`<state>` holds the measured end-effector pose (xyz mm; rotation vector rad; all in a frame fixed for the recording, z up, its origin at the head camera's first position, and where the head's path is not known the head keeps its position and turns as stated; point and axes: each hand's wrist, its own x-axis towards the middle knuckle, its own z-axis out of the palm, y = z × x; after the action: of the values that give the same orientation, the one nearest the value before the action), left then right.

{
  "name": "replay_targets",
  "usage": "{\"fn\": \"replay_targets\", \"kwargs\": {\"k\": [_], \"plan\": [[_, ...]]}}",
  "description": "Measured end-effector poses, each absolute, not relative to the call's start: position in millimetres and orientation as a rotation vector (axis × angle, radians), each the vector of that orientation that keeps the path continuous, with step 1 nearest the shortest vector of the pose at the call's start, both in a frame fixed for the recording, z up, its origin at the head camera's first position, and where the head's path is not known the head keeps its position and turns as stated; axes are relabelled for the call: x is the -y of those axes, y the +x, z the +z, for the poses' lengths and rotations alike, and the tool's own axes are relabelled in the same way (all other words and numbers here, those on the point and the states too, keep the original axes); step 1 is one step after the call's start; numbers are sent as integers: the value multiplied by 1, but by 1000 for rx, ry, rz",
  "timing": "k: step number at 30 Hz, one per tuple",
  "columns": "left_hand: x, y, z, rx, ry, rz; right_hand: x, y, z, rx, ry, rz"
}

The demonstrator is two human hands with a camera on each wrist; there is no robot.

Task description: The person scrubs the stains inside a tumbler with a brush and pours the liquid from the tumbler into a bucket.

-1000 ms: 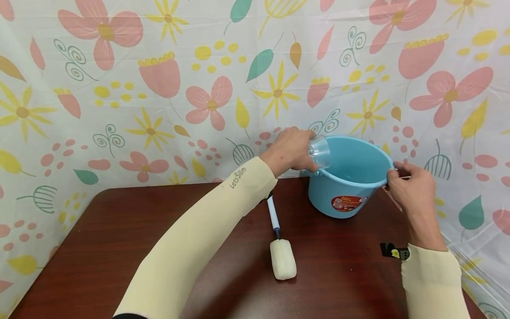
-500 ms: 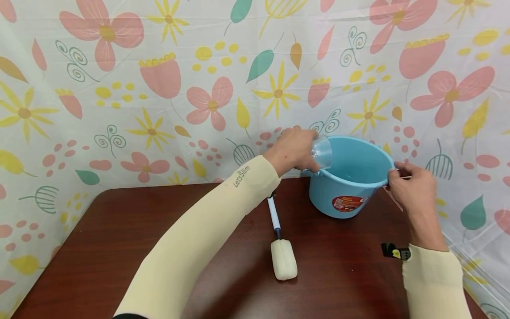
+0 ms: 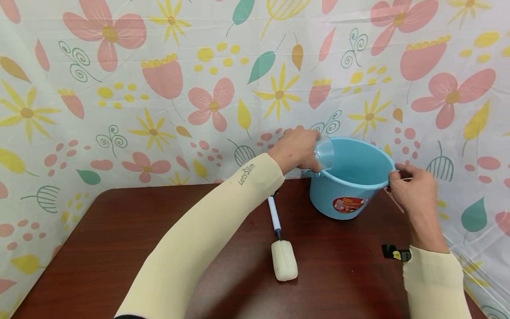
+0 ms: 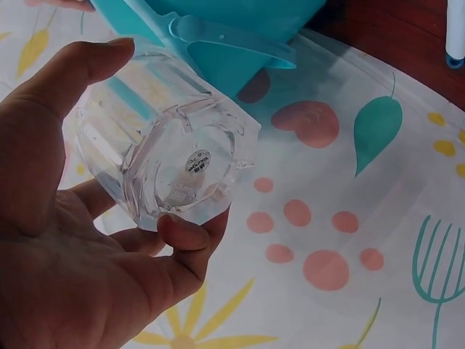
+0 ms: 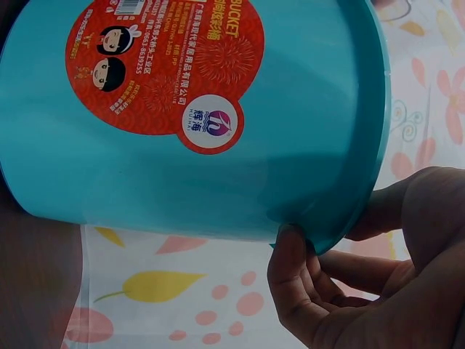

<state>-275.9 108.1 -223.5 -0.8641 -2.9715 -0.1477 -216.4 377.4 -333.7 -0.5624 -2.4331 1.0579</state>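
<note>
My left hand (image 3: 298, 148) holds a clear faceted glass (image 3: 324, 153) sideways at the left rim of a light blue bucket (image 3: 338, 195). In the left wrist view the glass's base (image 4: 195, 169), with a small round sticker, faces the camera, and thumb and fingers curl around its sides. The glass's mouth points into the bucket. On the opposite side my right hand (image 3: 412, 184) pinches the bucket's rim, seen close up in the right wrist view with the fingertips (image 5: 290, 243) curled at the edge. A red label (image 3: 348, 204) is on the bucket's front.
A bottle brush with a cream sponge head (image 3: 284, 260) and pale handle (image 3: 273, 212) lies on the dark brown table (image 3: 131, 248), left of the bucket. Right behind the table hangs a white floral curtain (image 3: 215, 53). The bucket's blue handle (image 4: 232, 38) hangs on its left side.
My left forearm and the glass have shifted slightly to the right at the rim. The right hand keeps its hold on the bucket.
</note>
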Motion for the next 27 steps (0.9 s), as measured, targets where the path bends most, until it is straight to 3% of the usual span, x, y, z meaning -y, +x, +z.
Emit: {"fn": "replay_targets", "kwargs": {"k": [27], "plan": [[-117, -265, -213, 2975, -812, 24, -377, -218, -334, 2432, -567, 1074]]}}
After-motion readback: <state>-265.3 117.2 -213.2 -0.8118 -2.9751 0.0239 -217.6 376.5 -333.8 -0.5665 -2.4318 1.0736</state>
